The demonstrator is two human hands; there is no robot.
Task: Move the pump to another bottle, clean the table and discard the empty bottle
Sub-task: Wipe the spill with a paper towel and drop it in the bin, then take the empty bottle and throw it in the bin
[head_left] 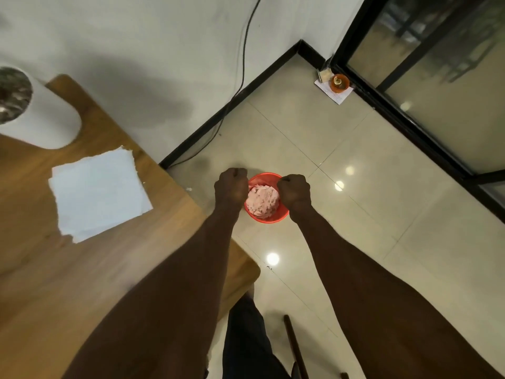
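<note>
Both fists, the left hand (231, 187) and right hand (294, 190), covered opposite sides of the red bin (269, 218) rim, and whether they gripped it could not be told. The paper roll (41, 116) was cut by the left edge (its end blurred). A small orange pot (340, 83) stayed too small to identify.

Single head-worn wide-angle view, looking steeply down and forward from above both outstretched forearms. Left hand (231, 187) and right hand (293, 191) sit near frame centre, over a red bin (269, 217) on the tiled floor (355, 214). Wooden table (41, 269) fills the left side, close under the camera; wall (164, 50) and glass partition (437, 91) run across the top. Edges bend, probably lens distortion. No second view, so nothing is shared.
</note>
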